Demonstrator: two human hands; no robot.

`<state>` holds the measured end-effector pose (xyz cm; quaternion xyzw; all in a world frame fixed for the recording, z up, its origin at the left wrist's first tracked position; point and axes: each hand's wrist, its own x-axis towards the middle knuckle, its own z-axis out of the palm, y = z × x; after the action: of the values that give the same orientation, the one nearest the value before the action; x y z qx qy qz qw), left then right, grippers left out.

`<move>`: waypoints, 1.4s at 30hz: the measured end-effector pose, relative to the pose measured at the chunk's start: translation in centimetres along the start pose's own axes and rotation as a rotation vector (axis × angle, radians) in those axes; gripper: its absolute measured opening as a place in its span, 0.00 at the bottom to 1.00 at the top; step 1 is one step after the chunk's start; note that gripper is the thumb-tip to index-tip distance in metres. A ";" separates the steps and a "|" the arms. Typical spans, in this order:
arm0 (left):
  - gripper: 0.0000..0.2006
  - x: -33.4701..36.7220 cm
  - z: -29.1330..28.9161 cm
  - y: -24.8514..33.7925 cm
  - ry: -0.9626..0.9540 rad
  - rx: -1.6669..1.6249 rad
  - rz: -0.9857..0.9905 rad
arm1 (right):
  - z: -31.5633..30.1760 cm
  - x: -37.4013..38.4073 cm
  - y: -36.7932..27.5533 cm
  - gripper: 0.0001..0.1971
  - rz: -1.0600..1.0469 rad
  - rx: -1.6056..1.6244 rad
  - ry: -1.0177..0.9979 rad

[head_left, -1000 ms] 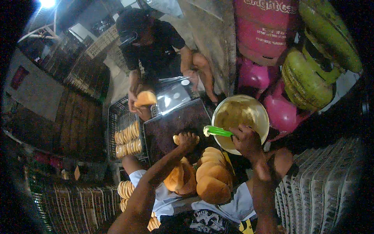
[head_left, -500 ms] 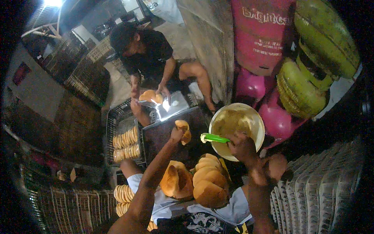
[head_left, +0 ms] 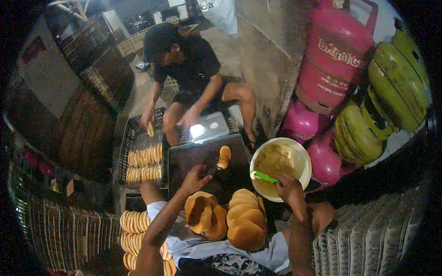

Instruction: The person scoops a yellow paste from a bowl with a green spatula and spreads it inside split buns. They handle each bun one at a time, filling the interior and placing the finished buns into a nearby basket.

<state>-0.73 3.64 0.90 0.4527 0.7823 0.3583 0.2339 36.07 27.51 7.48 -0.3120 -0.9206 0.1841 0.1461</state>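
My left hand hovers open over a dark baking tray, a short way from a filled bun lying on it. My right hand grips a green spatula that reaches into a pale round bowl of yellowish cream. A heap of split round buns rests in my lap between my forearms.
A person in black sits opposite, placing a bun into a black crate lined with rows of buns. More stacked buns lie at my left. Pink and green gas cylinders stand at the right.
My left hand set the filled bun down on the dark tray and let go of it. The person opposite moved a hand from the tray to the crate.
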 end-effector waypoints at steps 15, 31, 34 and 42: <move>0.48 -19.6 -0.5 7.6 0.300 0.097 -0.147 | 0.8 1.7 -0.1 0.15 0.107 0.015 -0.128; 0.71 -15.0 0.8 5.5 -0.398 0.521 0.084 | 1.0 9.6 8.9 0.14 0.240 -0.326 -0.686; 0.69 -14.5 -0.1 5.0 -0.334 0.371 0.110 | 9.0 12.3 12.6 0.14 0.223 -0.359 -0.736; 0.40 -17.0 1.5 13.5 0.349 -0.225 -0.318 | 29.2 12.4 19.7 0.13 0.186 -0.348 -0.716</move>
<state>15.78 -6.17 11.12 0.2265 0.8273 0.4745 0.1978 25.69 42.60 -25.06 -0.3301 -0.8985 0.1349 -0.2559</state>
